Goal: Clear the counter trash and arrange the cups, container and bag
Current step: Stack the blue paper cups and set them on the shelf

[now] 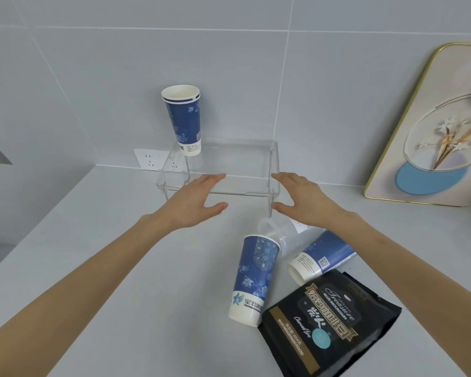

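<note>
Clear acrylic shelf (229, 161) is standing near the counter's (93, 268) back edge against the tiled wall, carrying a nested pair of blue paper cups (185, 118) upright at its left rear corner; this part of the arranging appears done. Left hand (196, 198) and right hand (299, 200) are hovering before the shelf's front edge, fingers spread wide, gripping nothing. Toward the counter's front right, much is remaining: one blue cup (253, 278) is lying tipped, a clear plastic container (280, 235) is lying on its side touching it, a second cup (321, 257) is lying beside that, and the black bag (329, 322) is lying flat. No trash is visible.
</note>
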`<state>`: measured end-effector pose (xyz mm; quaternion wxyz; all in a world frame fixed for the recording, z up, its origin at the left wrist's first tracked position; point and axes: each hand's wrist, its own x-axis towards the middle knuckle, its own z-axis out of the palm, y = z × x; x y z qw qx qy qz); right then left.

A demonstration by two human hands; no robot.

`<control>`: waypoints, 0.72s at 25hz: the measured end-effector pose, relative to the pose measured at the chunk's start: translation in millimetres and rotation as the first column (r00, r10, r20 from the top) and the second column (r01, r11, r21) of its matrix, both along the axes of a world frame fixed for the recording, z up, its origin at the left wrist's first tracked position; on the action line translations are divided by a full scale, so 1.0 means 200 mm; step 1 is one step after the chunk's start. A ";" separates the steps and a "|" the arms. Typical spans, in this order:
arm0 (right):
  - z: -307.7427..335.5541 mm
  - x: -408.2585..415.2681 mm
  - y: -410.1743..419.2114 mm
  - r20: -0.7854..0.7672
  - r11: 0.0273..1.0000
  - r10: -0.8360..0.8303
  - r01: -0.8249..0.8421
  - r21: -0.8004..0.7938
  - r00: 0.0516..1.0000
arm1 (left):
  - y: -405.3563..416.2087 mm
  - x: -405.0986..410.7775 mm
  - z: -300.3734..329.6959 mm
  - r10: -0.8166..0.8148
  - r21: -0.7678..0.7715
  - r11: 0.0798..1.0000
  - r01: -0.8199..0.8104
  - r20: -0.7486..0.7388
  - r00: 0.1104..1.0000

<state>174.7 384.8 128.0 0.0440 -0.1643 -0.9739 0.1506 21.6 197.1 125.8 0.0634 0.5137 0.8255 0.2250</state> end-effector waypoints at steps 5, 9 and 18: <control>-0.10 0.19 0.14 0.060 0.998 -0.043 0.046 -0.039 0.997 | 0.05 0.24 -0.14 0.010 -0.087 0.996 -0.005 0.050 0.999; -0.20 0.31 0.29 0.136 0.981 -0.129 0.146 -0.127 0.982 | 0.10 0.40 -0.29 0.061 -0.168 0.985 -0.046 0.082 0.995; -0.40 0.46 0.46 0.336 0.925 -0.212 0.299 -0.234 0.918 | 0.20 0.51 -0.49 0.258 -0.294 0.937 -0.187 0.226 0.939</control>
